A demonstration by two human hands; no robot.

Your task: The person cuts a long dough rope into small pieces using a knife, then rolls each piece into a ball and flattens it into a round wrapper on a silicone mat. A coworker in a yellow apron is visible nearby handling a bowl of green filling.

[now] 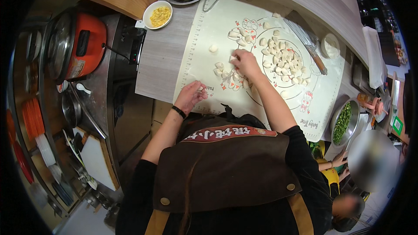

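Over the left part of the pale printed mat (190,56), the right hand (247,66) is brought to a pinch, its thumb and fingers apparently closed on a small dough piece (234,59). Nearer the body, the left hand (190,98) is half curled above the mat's near edge; something pale shows at its fingertips, but I cannot tell whether it grips it. Just below the right hand lies a small cluster of pieces (219,70), with a lone piece (213,48) apart to the left. To the right, the main heap (285,63) spreads over the mat, and past it rest a knife (301,28) and a small white tub (331,45). Farther out stand a bowl of yellow food (160,16) at the upper left and chopped greens (342,124) in a metal bowl at the right. I judge the step in hand to be handling or shaping pieces one by one; the next move would call for a light pinch, so the soft dough is not squashed, and for both hands working close together.
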